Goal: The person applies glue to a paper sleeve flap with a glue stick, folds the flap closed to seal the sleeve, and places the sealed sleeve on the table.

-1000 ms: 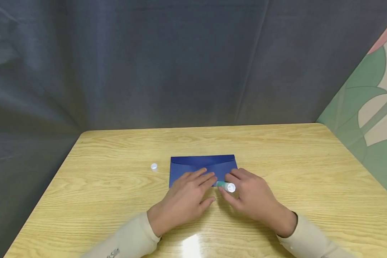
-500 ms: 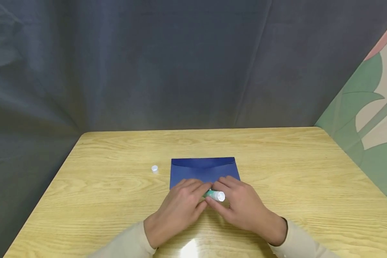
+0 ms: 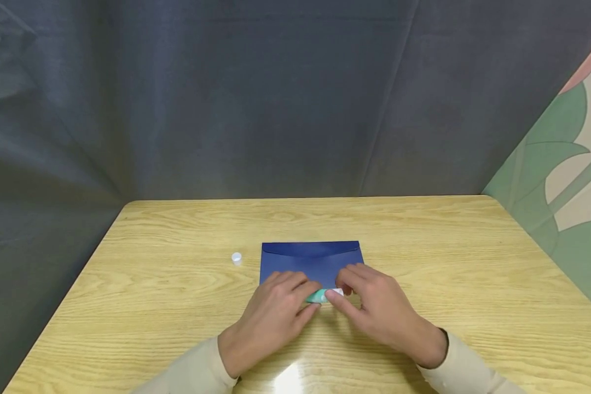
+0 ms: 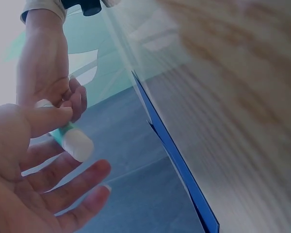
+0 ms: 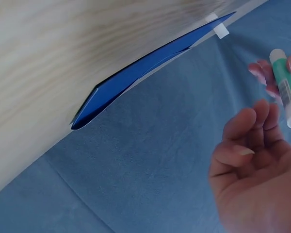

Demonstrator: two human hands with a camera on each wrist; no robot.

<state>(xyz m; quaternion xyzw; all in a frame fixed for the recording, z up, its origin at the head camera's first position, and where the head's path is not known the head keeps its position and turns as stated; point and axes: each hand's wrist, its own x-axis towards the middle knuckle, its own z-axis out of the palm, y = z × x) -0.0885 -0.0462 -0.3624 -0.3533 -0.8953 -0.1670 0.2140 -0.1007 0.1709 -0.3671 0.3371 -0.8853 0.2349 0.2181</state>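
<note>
A green and white glue stick (image 3: 318, 296) lies nearly crosswise between both hands, above the near edge of a dark blue envelope (image 3: 311, 267). My left hand (image 3: 272, 313) pinches it between thumb and fingers; its white end (image 4: 78, 144) sticks out in the left wrist view. At the stick's other end is my right hand (image 3: 381, 306), its thumb overlapping that end in the head view. In the right wrist view, the right fingers (image 5: 240, 124) curl beside the white base; whether they grip it is unclear. The envelope lies flap side up, its near part hidden by the hands.
A small white cap (image 3: 236, 259) stands on the wooden table (image 3: 177, 284), left of the envelope. Behind the table's far edge hangs a dark grey cloth (image 3: 256, 109). At the right is a wall with a leaf pattern (image 3: 566, 164).
The glue stick has moved left from the right hand's fingers into the left hand's pinch and turned more crosswise. My left fingers, earlier spread over the envelope, have drawn back toward the body.
</note>
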